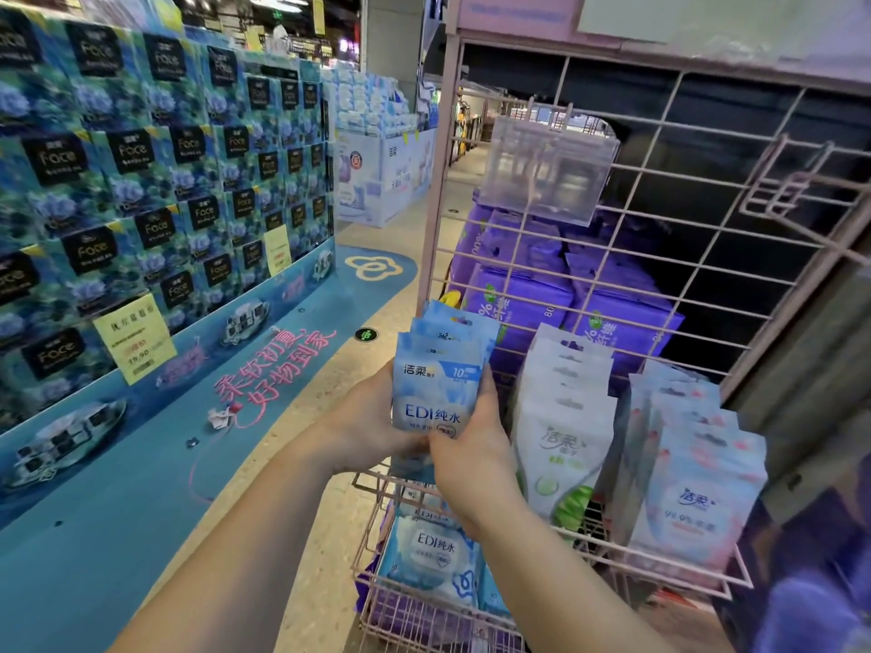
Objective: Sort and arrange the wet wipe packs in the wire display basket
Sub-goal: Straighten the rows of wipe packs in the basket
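A stack of small light-blue wet wipe packs printed "EDI" is held upright at the left end of the pink wire display basket. My left hand grips the stack from the left and behind. My right hand grips its lower right edge. To the right, a row of white-and-green packs and a row of white-and-pink packs stand upright in the same basket.
A lower wire basket holds larger blue "EDI" packs. Purple packs fill the shelf behind the pink wire grid. A clear plastic sign holder hangs on the grid. A blue tissue-box display stands to the left.
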A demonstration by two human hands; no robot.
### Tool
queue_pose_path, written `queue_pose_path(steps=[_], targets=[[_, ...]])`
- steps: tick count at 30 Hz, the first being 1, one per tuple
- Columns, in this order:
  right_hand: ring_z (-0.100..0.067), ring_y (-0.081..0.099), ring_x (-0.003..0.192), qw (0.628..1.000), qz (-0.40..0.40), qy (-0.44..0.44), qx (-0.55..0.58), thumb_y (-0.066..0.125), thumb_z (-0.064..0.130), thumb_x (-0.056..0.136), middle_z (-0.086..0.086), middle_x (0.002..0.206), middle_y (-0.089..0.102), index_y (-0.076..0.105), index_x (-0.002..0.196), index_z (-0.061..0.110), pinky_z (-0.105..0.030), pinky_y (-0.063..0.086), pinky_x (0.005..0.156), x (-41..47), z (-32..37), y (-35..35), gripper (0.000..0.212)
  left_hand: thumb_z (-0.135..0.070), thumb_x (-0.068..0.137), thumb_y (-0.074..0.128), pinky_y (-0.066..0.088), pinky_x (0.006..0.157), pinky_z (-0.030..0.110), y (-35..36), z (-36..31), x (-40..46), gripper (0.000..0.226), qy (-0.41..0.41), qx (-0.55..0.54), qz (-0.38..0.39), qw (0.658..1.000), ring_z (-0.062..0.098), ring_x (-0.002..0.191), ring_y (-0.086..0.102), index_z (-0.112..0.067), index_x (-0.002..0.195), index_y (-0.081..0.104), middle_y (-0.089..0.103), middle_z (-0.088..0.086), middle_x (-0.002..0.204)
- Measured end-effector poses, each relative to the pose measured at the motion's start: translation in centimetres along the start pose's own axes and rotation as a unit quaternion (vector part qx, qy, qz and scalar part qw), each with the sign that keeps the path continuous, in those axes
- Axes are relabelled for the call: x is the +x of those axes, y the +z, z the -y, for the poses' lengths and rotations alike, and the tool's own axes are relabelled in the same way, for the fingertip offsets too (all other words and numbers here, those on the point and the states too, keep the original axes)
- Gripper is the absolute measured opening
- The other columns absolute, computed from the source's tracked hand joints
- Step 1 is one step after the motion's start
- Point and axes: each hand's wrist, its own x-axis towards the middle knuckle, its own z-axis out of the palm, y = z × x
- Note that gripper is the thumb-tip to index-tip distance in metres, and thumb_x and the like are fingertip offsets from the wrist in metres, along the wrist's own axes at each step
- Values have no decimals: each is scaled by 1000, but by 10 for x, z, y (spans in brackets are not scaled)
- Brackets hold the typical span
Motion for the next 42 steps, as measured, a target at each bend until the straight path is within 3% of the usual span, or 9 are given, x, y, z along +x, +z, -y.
queue_pose_path(steps=[8,19,25,27,30,32,37,40,42], targets=[[-15,68,101,989,-7,14,145,59,10,59,7,112,70,38,137,37,-43,57,87,21,-2,5,85,-21,52,83,56,85,41,6,1,3,104,8,18,22,1000,4,103,65,-41,138,29,63,-23,115],[-12,61,108,997,15,-28,64,53,6,85,12,127,60,11,147,46,-31,50,94,11,-6,4,85,-31,73,79,48,88,22,5,14,-8,55,-10,33,-50,998,-10,108,56,-51,115,50,60,-39,109],[18,52,107,989,42,-56,131,58,12,91,34,125,48,14,146,43,-7,41,88,-29,-19,-14,76,-48,61,84,30,114,39,8,13,-28,115,-135,7,-116,984,11,142,29,-30,152,15,30,-11,155],[31,46,101,983,55,-84,152,58,4,90,41,122,39,24,132,48,1,41,79,-50,-28,-32,69,-44,68,81,33,112,41,16,-2,-41,99,-113,-29,-219,969,13,138,35,-30,149,25,35,-11,152],[9,59,107,979,-57,-142,137,64,3,81,25,116,65,58,111,50,-11,47,89,-68,-51,-65,56,-38,79,71,48,90,28,48,-48,-61,48,1,-84,-326,942,8,113,54,-41,122,51,51,-20,124],[-3,65,95,966,-158,-159,130,63,13,73,16,104,71,64,101,50,-16,50,83,-71,-65,-91,47,-45,79,66,52,73,20,79,-76,-71,32,68,-85,-287,952,3,105,57,-47,109,55,52,-26,115],[-5,63,93,916,-349,-129,148,69,6,79,19,103,69,61,97,51,-20,50,83,-65,-99,-156,49,-49,67,61,41,104,23,165,-112,-65,64,56,-122,8,991,-14,123,41,-65,124,36,41,-38,131],[-10,50,127,939,-306,-68,140,68,21,76,8,138,54,49,126,44,-39,39,109,-47,-114,-183,58,-26,79,66,25,95,0,196,-126,-38,93,-35,-173,68,982,-12,126,32,-35,151,8,31,-26,139],[-8,43,133,960,-243,-27,133,61,34,73,8,147,43,33,145,32,-40,32,114,-32,-114,-195,77,-28,75,71,31,103,12,201,-131,-12,95,-72,-260,73,960,1,127,44,-35,150,14,44,-16,142]])
